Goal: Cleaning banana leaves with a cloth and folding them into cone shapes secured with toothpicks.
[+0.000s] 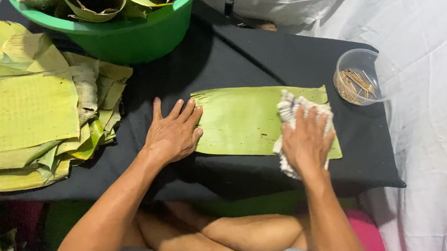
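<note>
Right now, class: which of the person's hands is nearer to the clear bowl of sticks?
Right. The right hand presses a cloth just below the bowl; the left hand lies far left.

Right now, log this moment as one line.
left hand: flat, pinning banana leaf | right hand: pressing white cloth on leaf | stack of leaves: left

Left hand (172, 134): we press it flat on the banana leaf (248, 120) edge.
Right hand (307, 141): we hold a white cloth (292, 107) on the leaf.
</note>
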